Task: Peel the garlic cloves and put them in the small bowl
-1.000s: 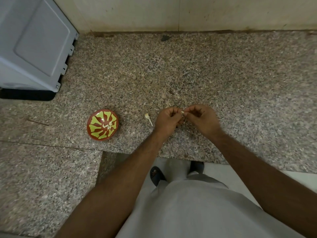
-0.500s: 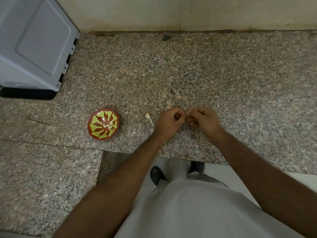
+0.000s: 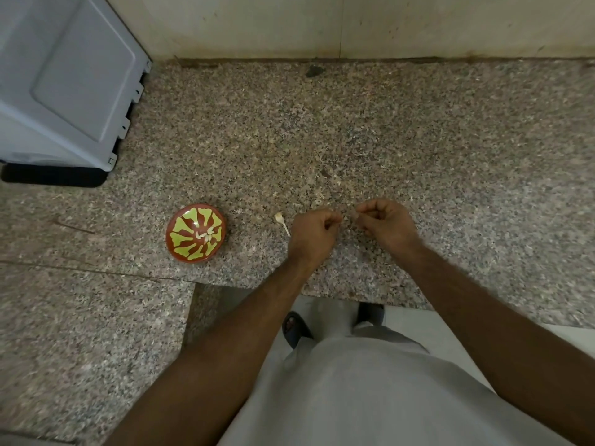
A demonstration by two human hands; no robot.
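Observation:
A small red bowl point(image 3: 172, 243) with a yellow-green pattern sits on the granite counter and has a few peeled garlic cloves point(image 3: 206, 235) in its middle. To its right lies a pale garlic stem piece point(image 3: 279, 217). Just right of that piece is my left hand point(image 3: 314, 235), its fingers curled around a garlic clove that is mostly hidden. A short gap away, my right hand point(image 3: 388, 225) pinches thumb against forefinger on what looks like a thin scrap of garlic skin. Both hands hover low over the counter near its front edge.
A grey plastic appliance point(image 3: 64, 91) stands at the back left on a black base. The wall point(image 3: 354, 24) runs along the back of the counter. A lower granite ledge point(image 3: 80, 333) lies at front left. Bits of peel speckle the counter point(image 3: 418, 140).
My hands were touching around the clove. Now they have pulled apart, the right hand moving to the right and away from the left.

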